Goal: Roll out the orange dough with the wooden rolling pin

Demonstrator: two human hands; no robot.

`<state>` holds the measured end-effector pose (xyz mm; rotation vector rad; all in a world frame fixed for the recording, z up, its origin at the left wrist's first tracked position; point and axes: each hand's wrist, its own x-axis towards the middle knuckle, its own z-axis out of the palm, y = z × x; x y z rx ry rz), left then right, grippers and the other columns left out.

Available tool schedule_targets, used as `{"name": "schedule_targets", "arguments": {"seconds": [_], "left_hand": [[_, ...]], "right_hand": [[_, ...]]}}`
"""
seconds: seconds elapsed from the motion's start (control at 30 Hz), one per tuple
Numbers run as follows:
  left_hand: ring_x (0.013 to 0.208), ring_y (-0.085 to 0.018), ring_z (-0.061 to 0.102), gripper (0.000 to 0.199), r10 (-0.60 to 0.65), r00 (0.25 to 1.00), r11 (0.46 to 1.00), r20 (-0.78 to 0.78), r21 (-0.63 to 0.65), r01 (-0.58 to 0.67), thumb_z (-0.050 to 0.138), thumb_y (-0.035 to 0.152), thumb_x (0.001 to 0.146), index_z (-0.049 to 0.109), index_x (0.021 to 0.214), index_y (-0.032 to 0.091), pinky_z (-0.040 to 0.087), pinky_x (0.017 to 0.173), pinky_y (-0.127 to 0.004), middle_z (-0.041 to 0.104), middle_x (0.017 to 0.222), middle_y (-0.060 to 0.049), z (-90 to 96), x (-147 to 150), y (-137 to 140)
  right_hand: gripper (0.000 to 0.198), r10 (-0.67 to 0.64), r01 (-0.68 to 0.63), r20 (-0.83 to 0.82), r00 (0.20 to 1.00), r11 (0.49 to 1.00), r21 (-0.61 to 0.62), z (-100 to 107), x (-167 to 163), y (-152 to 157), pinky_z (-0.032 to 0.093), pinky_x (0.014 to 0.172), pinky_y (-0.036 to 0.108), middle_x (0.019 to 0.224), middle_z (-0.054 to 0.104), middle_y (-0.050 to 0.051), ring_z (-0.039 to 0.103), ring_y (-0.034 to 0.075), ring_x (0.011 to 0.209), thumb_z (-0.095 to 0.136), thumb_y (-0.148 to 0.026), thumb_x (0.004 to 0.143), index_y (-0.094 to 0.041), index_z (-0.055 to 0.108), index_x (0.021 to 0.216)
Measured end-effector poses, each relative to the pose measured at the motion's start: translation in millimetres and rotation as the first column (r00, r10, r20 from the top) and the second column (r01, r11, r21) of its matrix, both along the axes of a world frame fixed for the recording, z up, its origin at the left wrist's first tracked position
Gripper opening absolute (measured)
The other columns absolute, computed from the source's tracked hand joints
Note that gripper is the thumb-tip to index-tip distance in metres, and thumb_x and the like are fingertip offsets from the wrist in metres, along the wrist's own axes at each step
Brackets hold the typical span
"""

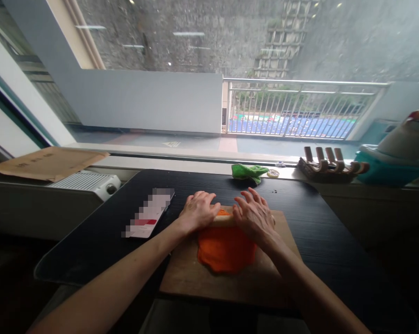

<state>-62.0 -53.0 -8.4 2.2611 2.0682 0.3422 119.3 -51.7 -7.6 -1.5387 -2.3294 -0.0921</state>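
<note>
Dough (226, 250), orange and flattened with an uneven edge, lies on a wooden board (181, 276) in the lower middle of the frame. A pale pin (224, 221) lies crosswise over its upper part, with a little orange showing beyond. The left hand (199, 209) rests on the pin's left end and the right hand (251, 213) on its right end, set apart, palms down, fingers loosely spread and raised rather than wrapped around it. The board sits on a black tabletop (91, 246). Left of centre lies a phone (150, 215), its screen partly pixelated. A green cloth (246, 172) is bunched at the tabletop's far edge, just beside a small roll (273, 173). At middle left lies a brown envelope (46, 163); at middle right, what looks like a teal tub (372, 171), though it is dim there.
</note>
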Motion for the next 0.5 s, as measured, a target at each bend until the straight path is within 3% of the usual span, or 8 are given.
{"name": "schedule_targets", "arguments": {"seconds": [0.17, 0.5], "left_hand": [[0.122, -0.025, 0.046, 0.045, 0.029, 0.999, 0.999, -0.012, -0.043, -0.030, 0.039, 0.044, 0.087, 0.056, 0.123, 0.021, 0.035, 0.100, -0.039, 0.058, 0.128, -0.007, 2.3, 1.4, 2.0], [0.119, -0.023, 0.048, 0.040, 0.044, 0.999, 0.998, -0.031, 0.046, -0.042, 0.044, 0.040, 0.087, 0.058, 0.118, 0.020, 0.036, 0.100, -0.035, 0.060, 0.124, -0.006, 4.7, 3.5, 0.9]], "right_hand": [[0.029, -0.022, 0.022, -0.030, 0.999, 1.000, 0.018, -6.2, 0.8, 4.7, 0.026, 0.105, 0.038, 0.128, 0.052, 0.007, 0.028, 0.024, 0.132, 0.040, -0.034, 0.089, -0.023, 0.064, 0.103], [0.030, -0.010, 0.010, -0.058, 0.998, 1.000, 0.000, -6.2, 0.8, 6.1, 0.028, 0.103, 0.039, 0.130, 0.051, 0.008, 0.029, 0.025, 0.132, 0.041, -0.034, 0.088, -0.022, 0.064, 0.104]]}}
